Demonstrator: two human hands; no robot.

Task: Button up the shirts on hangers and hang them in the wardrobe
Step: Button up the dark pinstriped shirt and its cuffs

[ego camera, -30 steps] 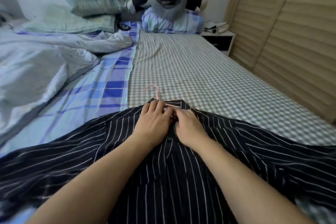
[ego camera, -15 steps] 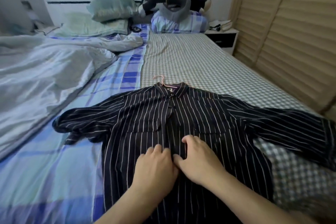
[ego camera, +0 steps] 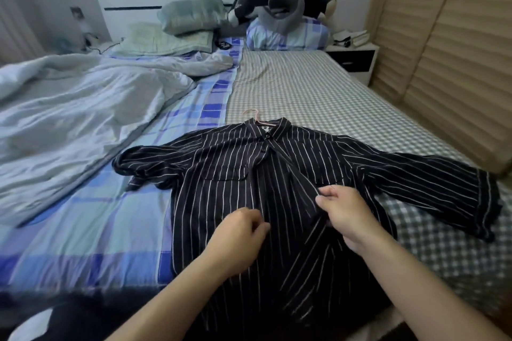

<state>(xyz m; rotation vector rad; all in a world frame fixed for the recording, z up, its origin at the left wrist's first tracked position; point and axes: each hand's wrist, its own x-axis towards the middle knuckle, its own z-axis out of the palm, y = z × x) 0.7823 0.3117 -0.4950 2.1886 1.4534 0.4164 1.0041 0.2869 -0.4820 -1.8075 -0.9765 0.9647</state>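
Observation:
A black shirt with thin white stripes (ego camera: 221, 163) lies spread on the bed, collar away from me, sleeves out to both sides. A pink hanger hook (ego camera: 253, 115) sticks out past the collar. The two top buttons near the collar look fastened. Below them the front lies open. My right hand (ego camera: 343, 213) pinches the right front edge of the shirt and lifts it a little. My left hand (ego camera: 238, 232) rests on the left front panel with its fingers curled; whether it pinches fabric I cannot tell.
The bed (ego camera: 318, 97) has a checked sheet on the right and a blue plaid sheet with a crumpled duvet (ego camera: 69, 108) on the left. Pillows and a plush toy (ego camera: 282, 0) lie at the headboard. Slatted wardrobe doors (ego camera: 457, 58) run along the right, a nightstand (ego camera: 354, 55) beside them.
Both hands moved down the shirt front from the collar to the middle. They were pressed together; now they are apart, and the right hand has lifted the right front edge.

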